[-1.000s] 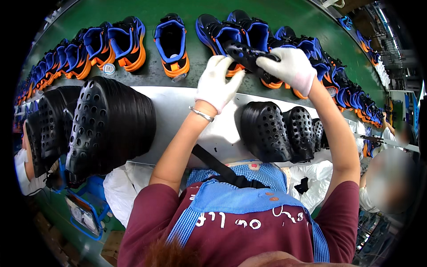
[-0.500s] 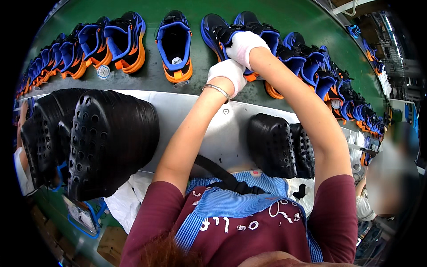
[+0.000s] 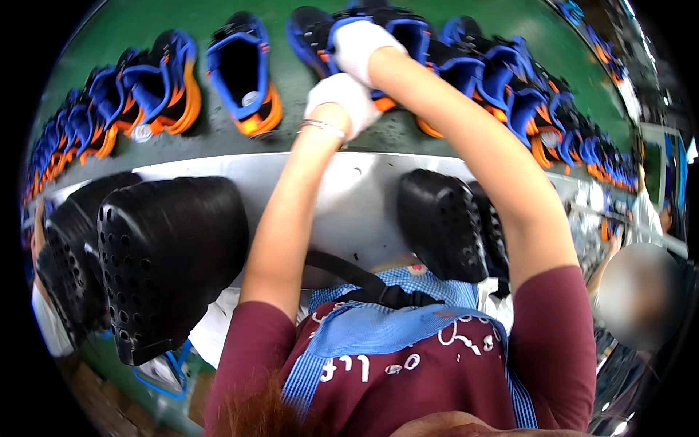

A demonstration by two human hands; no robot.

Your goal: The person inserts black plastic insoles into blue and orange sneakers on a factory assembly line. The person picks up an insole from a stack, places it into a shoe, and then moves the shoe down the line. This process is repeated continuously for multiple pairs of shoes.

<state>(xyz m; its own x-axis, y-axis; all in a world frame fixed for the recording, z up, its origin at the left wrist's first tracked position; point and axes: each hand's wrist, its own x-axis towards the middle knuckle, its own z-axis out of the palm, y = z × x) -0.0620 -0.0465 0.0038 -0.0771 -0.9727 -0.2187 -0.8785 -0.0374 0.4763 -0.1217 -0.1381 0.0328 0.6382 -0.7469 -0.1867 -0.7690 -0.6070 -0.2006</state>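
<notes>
Both my hands wear white gloves and are together at a black and blue sneaker (image 3: 304, 36) with orange parts, on the green surface. My right hand (image 3: 364, 51) is closed over the sneaker's collar, its fingertips hidden. Just below and left of it, my left hand (image 3: 344, 100) is closed at the heel end; its fingers are partly blurred and hidden behind the right hand. A matching sneaker (image 3: 405, 33) lies to the right, partly behind my right hand and forearm. Another open-topped sneaker (image 3: 256, 62) stands apart to the left, a round white sticker inside it.
Rows of the same sneakers run left (image 3: 149, 84) and right (image 3: 502, 80) along the green surface (image 3: 124, 29). Bulky black pieces with round holes (image 3: 171, 255) stand at the near left, smaller ones (image 3: 440, 226) at right, along a metal ledge (image 3: 349, 197). People sit at both sides.
The sneakers and both my hands appear farther left in the view, which has also shifted slightly. My hands stay at the same sneaker.
</notes>
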